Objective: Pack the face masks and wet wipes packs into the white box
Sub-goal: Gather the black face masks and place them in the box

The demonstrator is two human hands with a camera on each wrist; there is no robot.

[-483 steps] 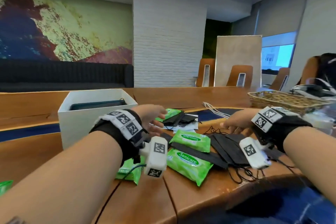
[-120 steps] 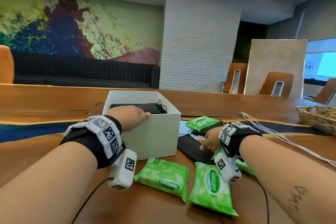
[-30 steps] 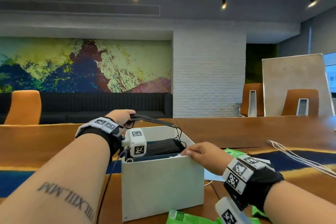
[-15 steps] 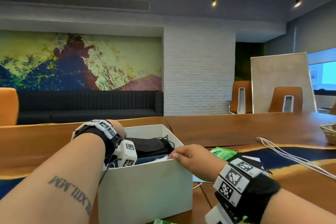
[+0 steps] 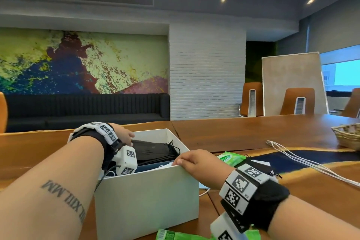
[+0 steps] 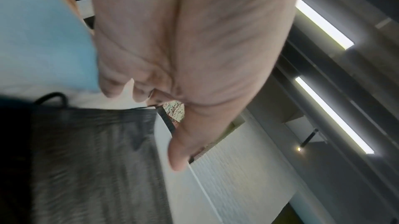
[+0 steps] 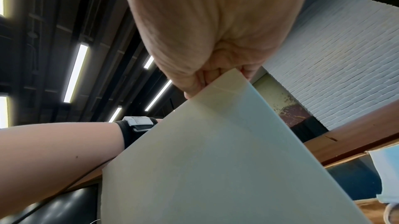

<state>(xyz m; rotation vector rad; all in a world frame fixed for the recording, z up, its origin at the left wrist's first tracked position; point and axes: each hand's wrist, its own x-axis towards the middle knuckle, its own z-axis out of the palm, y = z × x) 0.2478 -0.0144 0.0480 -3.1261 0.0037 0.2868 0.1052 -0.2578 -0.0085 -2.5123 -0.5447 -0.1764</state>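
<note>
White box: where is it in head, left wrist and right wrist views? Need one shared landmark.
Head: white box at lower centre, on the table.
Left wrist: its inner wall runs down the middle, beside the black masks.
Right wrist: its outer wall fills the lower centre.
Shared landmark: the white brick wall.

Left arm: reaching forward from lower left, forearm bare, a black band with white marker tiles wrapping the wrist.
Left hand (image 5: 124,136): hanging palm-down, fingers (image 6: 112,84) loosely extended and pointing downward, thumb stretching out apart from them.
Right arm: coming in from lower right, wrist wearing the same banded strap.
Right hand (image 5: 196,163): pinching with fingers curling down against the thumb.
</note>
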